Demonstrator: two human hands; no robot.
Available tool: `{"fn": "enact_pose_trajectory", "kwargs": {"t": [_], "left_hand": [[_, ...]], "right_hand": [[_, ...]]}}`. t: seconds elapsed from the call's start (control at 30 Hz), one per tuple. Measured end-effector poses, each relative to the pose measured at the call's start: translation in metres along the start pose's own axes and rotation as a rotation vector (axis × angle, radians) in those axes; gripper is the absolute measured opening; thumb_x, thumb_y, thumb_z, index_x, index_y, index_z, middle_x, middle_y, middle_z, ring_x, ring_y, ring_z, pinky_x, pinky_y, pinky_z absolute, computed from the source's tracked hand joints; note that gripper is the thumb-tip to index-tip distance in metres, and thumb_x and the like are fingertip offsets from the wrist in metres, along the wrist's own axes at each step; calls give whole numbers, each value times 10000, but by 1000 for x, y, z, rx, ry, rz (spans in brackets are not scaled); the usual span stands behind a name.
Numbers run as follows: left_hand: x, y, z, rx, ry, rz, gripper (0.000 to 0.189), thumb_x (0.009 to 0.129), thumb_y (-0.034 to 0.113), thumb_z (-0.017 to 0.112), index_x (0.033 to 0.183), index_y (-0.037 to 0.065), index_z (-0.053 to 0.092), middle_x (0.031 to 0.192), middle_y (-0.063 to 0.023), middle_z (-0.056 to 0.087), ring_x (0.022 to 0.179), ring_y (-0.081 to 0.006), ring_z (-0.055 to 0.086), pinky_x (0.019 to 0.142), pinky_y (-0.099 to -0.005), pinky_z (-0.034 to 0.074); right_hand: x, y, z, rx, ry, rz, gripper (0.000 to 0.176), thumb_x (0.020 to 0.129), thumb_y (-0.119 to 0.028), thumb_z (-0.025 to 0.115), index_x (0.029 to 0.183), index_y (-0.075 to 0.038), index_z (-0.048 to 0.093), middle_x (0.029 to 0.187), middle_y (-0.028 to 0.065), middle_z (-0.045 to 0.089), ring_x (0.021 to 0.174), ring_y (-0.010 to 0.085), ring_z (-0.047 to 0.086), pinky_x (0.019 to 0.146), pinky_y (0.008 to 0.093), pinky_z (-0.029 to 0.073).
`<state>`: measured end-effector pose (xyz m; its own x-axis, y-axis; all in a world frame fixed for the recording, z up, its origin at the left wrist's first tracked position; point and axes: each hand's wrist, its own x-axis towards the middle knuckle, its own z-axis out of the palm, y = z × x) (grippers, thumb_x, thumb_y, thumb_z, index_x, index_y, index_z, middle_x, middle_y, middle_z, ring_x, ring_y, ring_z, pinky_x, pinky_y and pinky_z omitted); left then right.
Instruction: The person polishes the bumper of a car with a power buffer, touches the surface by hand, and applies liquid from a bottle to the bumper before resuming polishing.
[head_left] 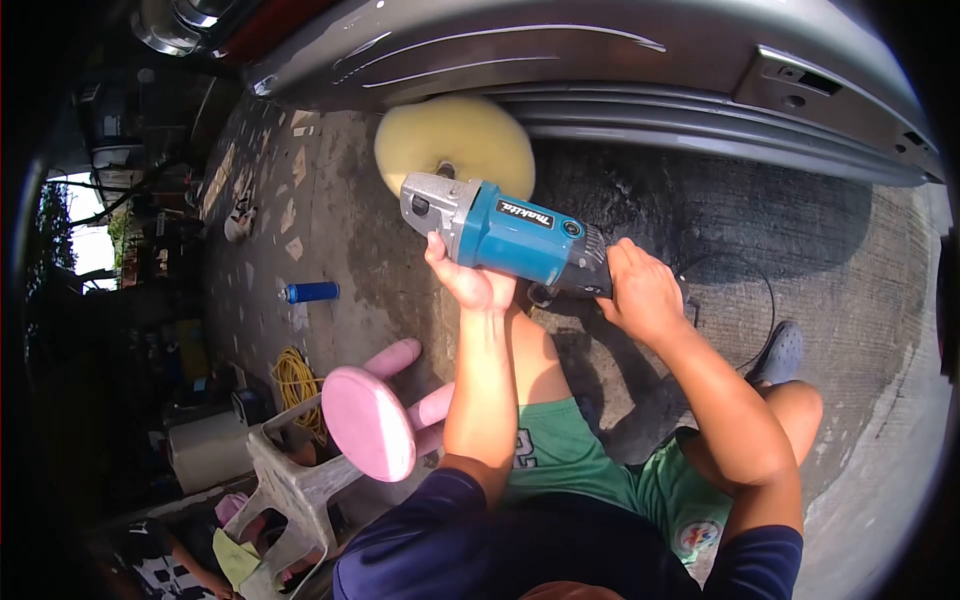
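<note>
A teal Makita polisher [525,235] with a grey metal head is held out in front of me. Its round yellow pad [455,140] looks smeared, as if turning, and lies just under the edge of a silver-grey car panel [600,55]. White streaks of what looks like compound mark that panel. My left hand [475,282] cradles the tool's body near the head, thumb up along its side, other fingers hidden beneath. Around the black rear handle, my right hand [645,290] is closed.
A black cord [772,305] loops over the concrete at right, near my shoe [783,350]. On the left are a blue can-like cylinder [312,292], a pink stool [365,425], a grey plastic stool [290,490] and a coiled yellow hose or cord [295,385].
</note>
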<state>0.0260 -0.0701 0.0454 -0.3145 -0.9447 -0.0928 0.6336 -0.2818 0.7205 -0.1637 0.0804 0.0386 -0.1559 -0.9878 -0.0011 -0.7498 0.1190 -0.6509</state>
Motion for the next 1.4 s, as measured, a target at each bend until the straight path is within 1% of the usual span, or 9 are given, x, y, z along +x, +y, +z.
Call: {"fn": "enact_pose_trajectory", "kwargs": {"t": [0.2,0.23,0.63,0.73,0.83,0.93,1.03,1.13,1.4], "left_hand": [[1,-3,-3,12,84,-36,804,983,697,573,1526,103,550,1470,-100,629,1373,-303,580,1209,-535,421],[0,-2,-1,-11,73,-54,784,996,683,578,1508,89,550,1447,-102,631,1357,-296,586,1181,-495,442],[-4,3,9,-14,-124,57,888,928,683,665,1549,74,487,1459,-136,622,1339,-334,607,1156,-527,478],[-4,0,8,-34,-87,65,883,928,676,671,1545,71,490,1443,-132,630,1338,-335,609,1156,-530,478],[-5,2,15,-14,-198,71,875,935,670,670,1546,70,489,1440,-124,631,1335,-323,609,1156,-516,479],[-3,-1,8,-21,-90,85,865,948,670,658,1548,71,487,1453,-123,622,1335,-311,606,1158,-501,479],[-2,-2,7,-31,-21,92,852,962,668,646,1549,71,487,1463,-121,614,1338,-301,600,1160,-492,477],[-1,-3,4,13,-7,78,857,949,697,639,1543,91,516,1484,-101,614,1379,-305,577,1198,-524,439],[6,-5,-3,41,51,39,835,964,710,608,1530,101,535,1472,-92,621,1374,-299,580,1198,-521,439]], "right_hand": [[11,0,0,-36,-96,24,467,763,-150,909,1055,-29,564,1114,162,644,1108,366,692,912,477,581],[13,0,-4,-53,-125,36,465,769,-150,910,1058,-31,565,1134,158,651,1124,353,695,921,468,586],[5,13,5,6,175,-137,494,675,-108,909,1027,-35,571,1032,138,607,1015,354,686,874,465,579],[5,16,4,-1,177,-140,491,666,-101,906,1022,-32,575,1026,139,607,1004,359,686,866,463,581],[6,18,2,-7,179,-161,483,672,-105,905,1012,-36,570,1025,138,607,999,362,686,857,468,581],[9,17,0,22,154,-144,484,667,-66,895,1029,-24,576,1015,153,609,978,402,678,811,497,568],[13,14,-2,-17,67,-104,474,703,-105,909,1011,-38,555,1034,142,615,1011,366,688,862,484,578],[16,15,0,-20,24,-84,473,721,-109,911,1025,-35,557,1047,148,622,1026,369,690,872,481,581],[25,12,2,-16,-26,-38,424,746,-116,892,1007,-28,570,1034,152,632,1032,395,689,878,501,574]]}}
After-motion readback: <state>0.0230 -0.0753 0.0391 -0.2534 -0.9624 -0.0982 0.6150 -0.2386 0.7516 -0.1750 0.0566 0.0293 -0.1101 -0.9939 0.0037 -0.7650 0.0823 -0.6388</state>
